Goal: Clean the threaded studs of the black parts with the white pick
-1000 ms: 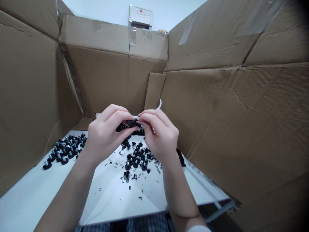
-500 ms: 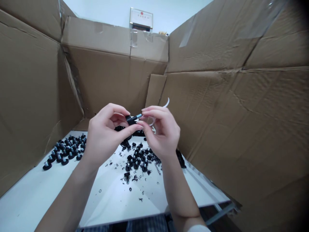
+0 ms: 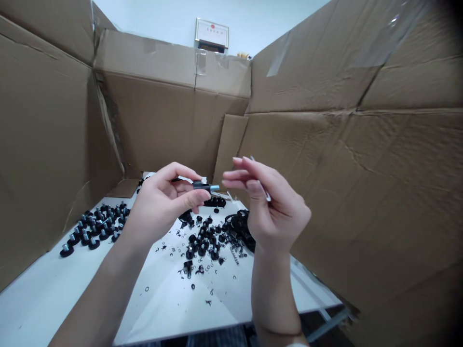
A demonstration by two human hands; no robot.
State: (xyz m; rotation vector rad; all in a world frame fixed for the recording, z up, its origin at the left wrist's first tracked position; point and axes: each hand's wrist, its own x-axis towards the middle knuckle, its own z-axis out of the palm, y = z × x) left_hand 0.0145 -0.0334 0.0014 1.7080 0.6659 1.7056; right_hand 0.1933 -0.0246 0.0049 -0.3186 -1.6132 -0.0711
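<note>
Holding a blk part (image 3: 202, 187) in our L hand (image 3: 159, 202), we pinch it btwn thumb & fingers above the white surface (image 3: 162, 308), its metal stud (image 3: 215, 188) pointing R. Our R hand (image 3: 275, 212) is near the stud tip but not touching it; its fingers are partly straight & loosely grip a thin white tool (image 3: 268, 196), mostly hidden by the hand, so we can't tell its full shape. Below & btwn our hands, approx. mid-surface, there's a loose pile (image 3: 203, 241) of similar parts, some w/ studs up. Small blk scraps (image 3: 208, 302) & rings (image 3: 193, 286) are scattered around it, incl. toward the near edge. Past our L forearm we've a close group of studded parts (image 3: 94, 242), mostly upright. A dark tangle (image 3: 240, 226) lies R of the pile, partly behind our R hand & wrist. Cardboard walls (image 3: 159, 125) stand L, R & at the back; a framed sheet (image 3: 212, 33) hangs beyond.
</note>
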